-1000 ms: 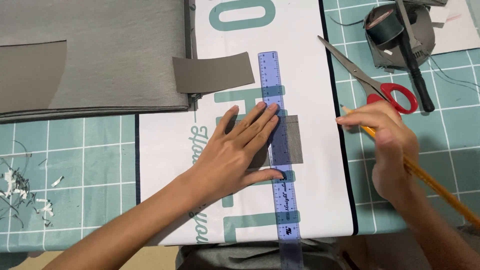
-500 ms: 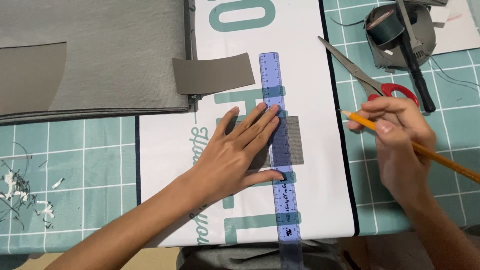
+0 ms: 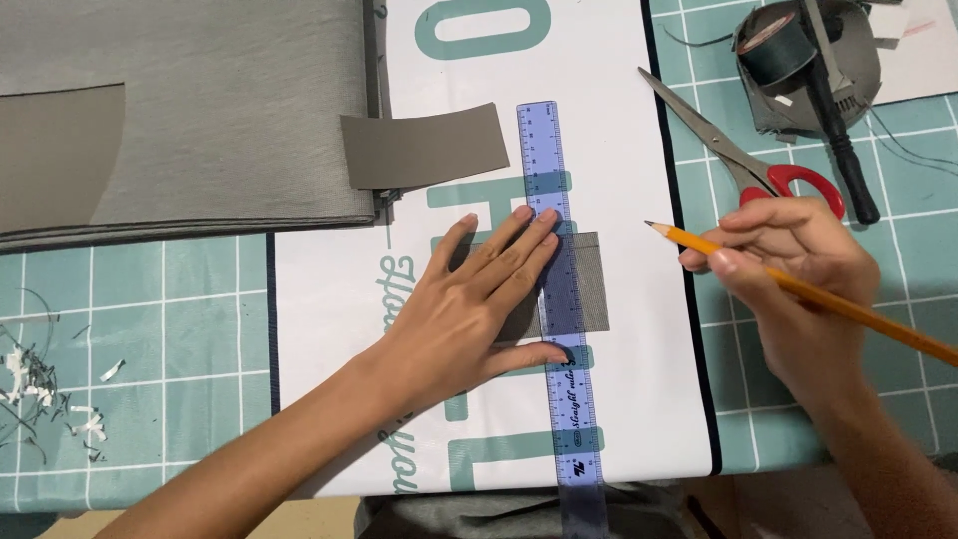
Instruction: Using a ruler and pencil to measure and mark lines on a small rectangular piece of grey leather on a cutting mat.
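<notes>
My left hand [image 3: 469, 309] lies flat, fingers spread, on a clear blue ruler [image 3: 544, 150] and on a small grey piece of material [image 3: 591, 284] under it. Both rest on a white sheet with teal print [image 3: 619, 130]. The ruler runs lengthwise away from me down the sheet. My right hand [image 3: 788, 289] holds a yellow pencil [image 3: 858, 314] to the right of the ruler, tip pointing left and lifted just off the sheet near its dark edge.
A second grey rectangle [image 3: 424, 148] lies by the ruler's far end, next to a folded grey fabric stack [image 3: 200, 110]. Red-handled scissors [image 3: 748, 165] and a dark tool with thread [image 3: 808, 65] lie at the upper right. White and grey scraps [image 3: 40, 384] litter the teal cutting mat [image 3: 150, 329].
My right hand has moved up and leftwards with the pencil, swinging its tip towards the ruler. My left hand and the ruler have stayed put.
</notes>
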